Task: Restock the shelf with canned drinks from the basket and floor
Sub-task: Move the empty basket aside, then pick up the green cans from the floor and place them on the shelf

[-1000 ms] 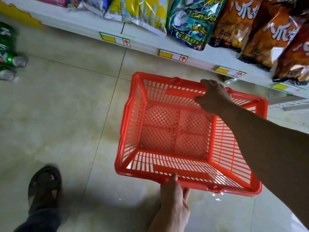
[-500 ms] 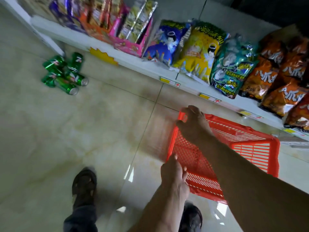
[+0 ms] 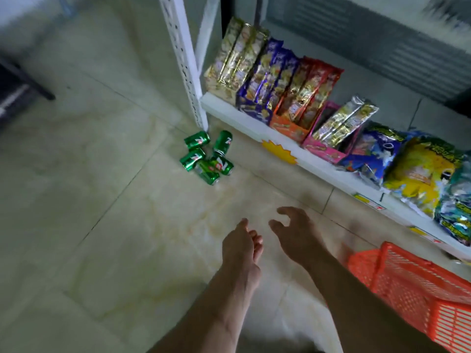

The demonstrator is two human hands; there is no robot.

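Green cans [image 3: 206, 157], five on floor, one orange basket [image 3: 418, 284], two hands, fingers loose, empty

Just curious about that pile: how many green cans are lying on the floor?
5 green cans lie clustered on the floor tiles by the white shelf post: two at the back, three in front, touching. Another could be hidden beneath.

Cans [image 3: 207, 157] on floor left of shelf [image 3: 300, 163] (basket [image 3: 413, 284] right).

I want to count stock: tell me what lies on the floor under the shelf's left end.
A cluster of green cans lies on its sides on the tiled floor by the shelf post. Five show; any beneath them are hidden.
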